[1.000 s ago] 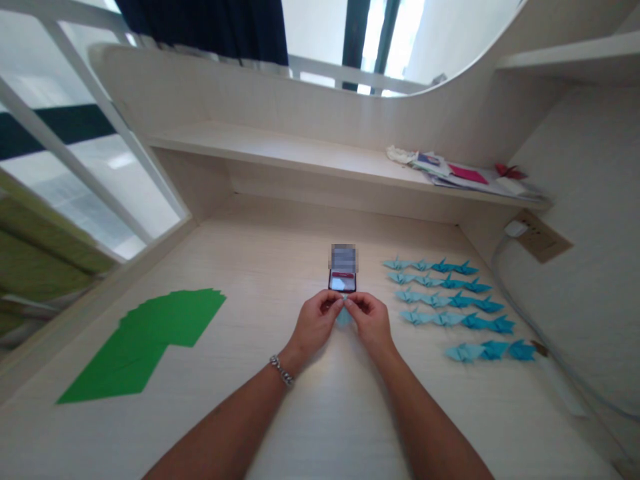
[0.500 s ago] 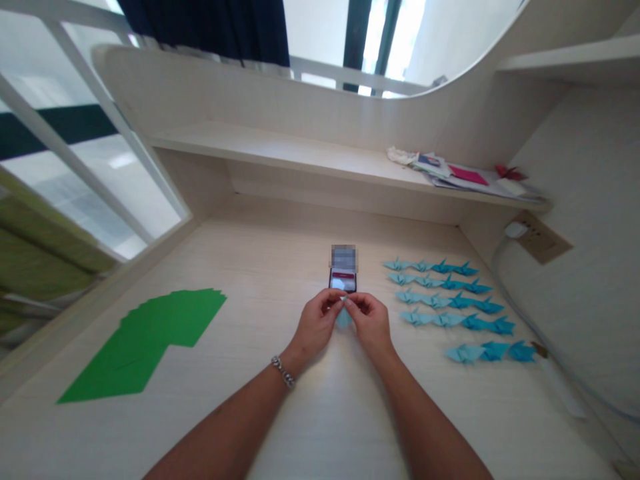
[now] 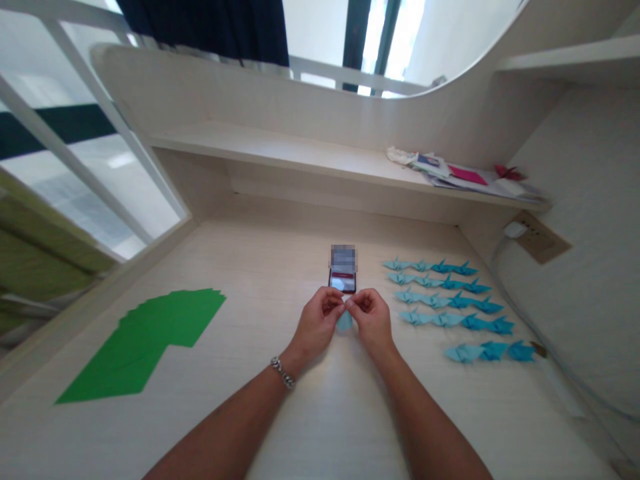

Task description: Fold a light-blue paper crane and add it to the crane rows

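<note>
Between my hands is a small piece of light blue folded paper (image 3: 345, 321), its upper part mostly covered by my fingers. My left hand (image 3: 319, 321) pinches it from the left, with a chain bracelet on that wrist. From the right, my right hand (image 3: 371, 320) pinches it with thumb and index finger, the fingertips of both hands nearly meeting. Just beyond my fingers a phone (image 3: 343, 283) lies with its screen lit. To the right, folded paper cranes (image 3: 460, 302) in pale to deeper blue stand in several rows.
Green paper sheets (image 3: 145, 340) lie fanned out on the desk at left. A shelf (image 3: 280, 152) runs along the back, with papers (image 3: 463, 175) at its right end. A plug and cable (image 3: 515, 230) hang from the wall socket (image 3: 543, 239) on the right.
My fingers have shifted slightly on the folded paper, and my right hand's fingers have lifted a little. The cranes, phone and green sheets stay in place.
</note>
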Available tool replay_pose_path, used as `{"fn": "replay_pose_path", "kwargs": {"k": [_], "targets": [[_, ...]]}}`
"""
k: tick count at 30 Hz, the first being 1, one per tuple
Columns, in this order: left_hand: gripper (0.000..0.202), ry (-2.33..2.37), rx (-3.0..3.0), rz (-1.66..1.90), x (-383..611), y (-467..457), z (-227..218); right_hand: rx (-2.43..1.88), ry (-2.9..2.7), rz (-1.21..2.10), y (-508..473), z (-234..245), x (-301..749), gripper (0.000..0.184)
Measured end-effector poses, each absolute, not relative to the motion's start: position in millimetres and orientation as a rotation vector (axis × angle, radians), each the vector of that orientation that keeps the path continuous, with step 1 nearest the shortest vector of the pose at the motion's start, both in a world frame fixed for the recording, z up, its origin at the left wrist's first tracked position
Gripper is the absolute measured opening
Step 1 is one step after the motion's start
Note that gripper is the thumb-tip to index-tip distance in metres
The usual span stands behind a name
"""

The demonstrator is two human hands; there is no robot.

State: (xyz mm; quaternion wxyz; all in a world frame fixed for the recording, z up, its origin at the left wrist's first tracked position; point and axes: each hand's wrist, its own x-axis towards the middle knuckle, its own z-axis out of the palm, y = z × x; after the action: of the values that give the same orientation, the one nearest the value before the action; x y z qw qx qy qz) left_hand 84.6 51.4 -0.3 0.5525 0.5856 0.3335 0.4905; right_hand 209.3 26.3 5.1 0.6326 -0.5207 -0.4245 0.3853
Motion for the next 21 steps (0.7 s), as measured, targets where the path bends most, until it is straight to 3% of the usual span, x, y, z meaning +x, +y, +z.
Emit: {"fn": "replay_pose_path", "kwargs": {"k": [4, 10, 15, 21], "targets": [[0.017, 0.777, 1.394, 1.133, 84.3, 50.7, -1.0, -1.15, -0.982, 0.974, 27.1, 5.0, 212.5, 0.024], [0.016, 0.744, 1.387, 1.116, 83.6, 50.4, 0.6, -1.183, -0.979, 0.905, 27.4, 5.3, 212.0, 0.019], [0.019, 0.778, 1.331, 1.185, 81.0, 55.7, -0.1, -1.149, -0.957, 1.09, 28.8, 0.6, 210.2, 0.04], [0.029, 0.884, 1.233, 1.199, 78.9, 63.3, -2.6, -1.321, -1.087, 1.123, 28.9, -5.5, 215.5, 0.02]]}}
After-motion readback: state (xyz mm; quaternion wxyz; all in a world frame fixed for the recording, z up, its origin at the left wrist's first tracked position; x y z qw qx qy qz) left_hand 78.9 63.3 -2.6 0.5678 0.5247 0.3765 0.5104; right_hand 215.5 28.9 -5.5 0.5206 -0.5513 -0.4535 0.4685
